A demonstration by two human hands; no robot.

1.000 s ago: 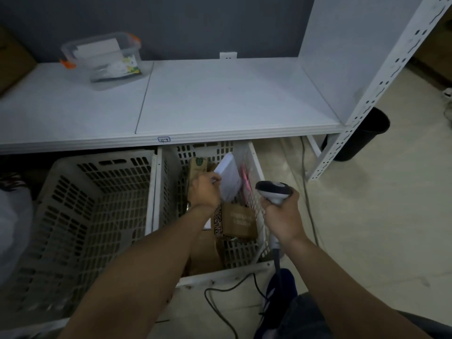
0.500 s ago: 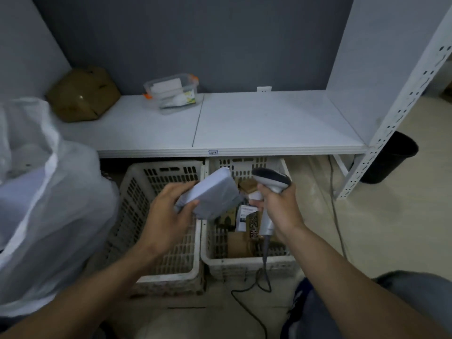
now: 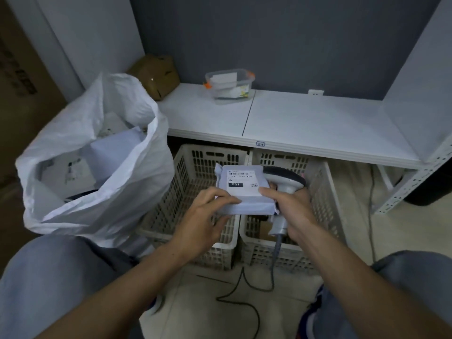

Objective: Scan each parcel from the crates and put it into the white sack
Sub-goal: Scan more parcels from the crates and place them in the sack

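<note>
Head cam, looking down at the floor under a white shelf [image 3: 318,118]. At 9 o'clock the white sack [image 3: 102,192] stands open, slumped against the left crate [image 3: 195,165], with a few pale packets inside. Dead centre, the left hand [image 3: 205,216] grips the parcel [image 3: 244,192] by its near-left corner, fingers over the top. It's a grey mailer, label up, with a barcode and "231", held level above the seam between the two crates. The right hand [image 3: 296,211] is wrapped round the scanner [image 3: 283,179] handle, thumb laid on the parcel's right edge, with the scanner head just beside the parcel at its 3 o'clock. The right crate [image 3: 325,192] has something brown at the bottom. A clear tub [image 3: 230,84] sits on the shelf at 12 o'clock.
</note>
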